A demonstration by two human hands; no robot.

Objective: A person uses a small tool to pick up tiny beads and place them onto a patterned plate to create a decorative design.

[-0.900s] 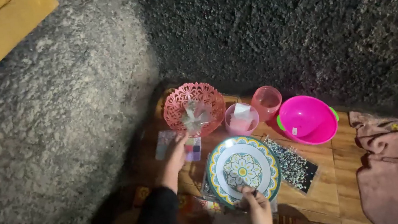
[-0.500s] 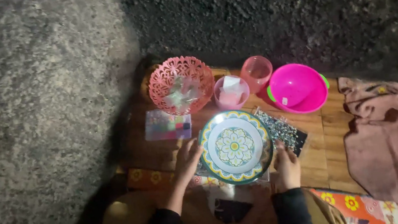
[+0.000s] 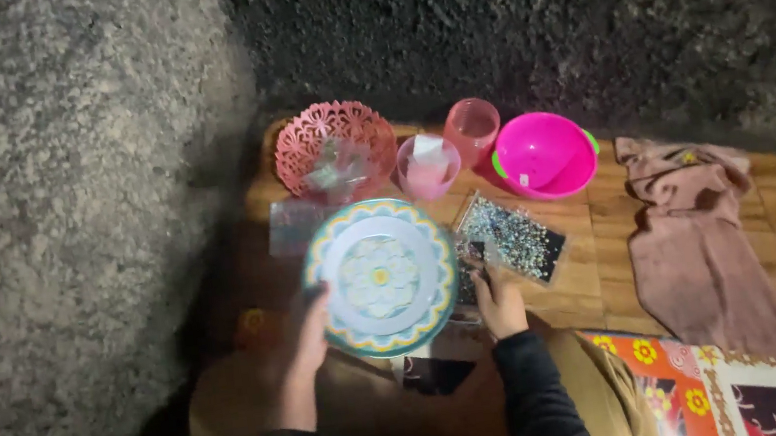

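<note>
Behind the patterned plate [image 3: 381, 277] I see a pink lattice basket [image 3: 335, 145], a small pink bowl [image 3: 428, 166], a pink tumbler [image 3: 472, 129] and a magenta bowl [image 3: 545, 154] in a row along the wooden floor [image 3: 609, 250], with a speckled packet [image 3: 512, 237] just right of the plate and a dusty-pink cloth [image 3: 692, 245] farther right. The plate sits face up between my hands, above my lap. My left hand [image 3: 306, 335] cups its left rim, fingers curled on it; my right hand [image 3: 499, 298] grips near its right edge, though I cannot tell whether it touches plate or packet. The basket's contents are blurred, and the dark thing below the plate is unclear.
</note>
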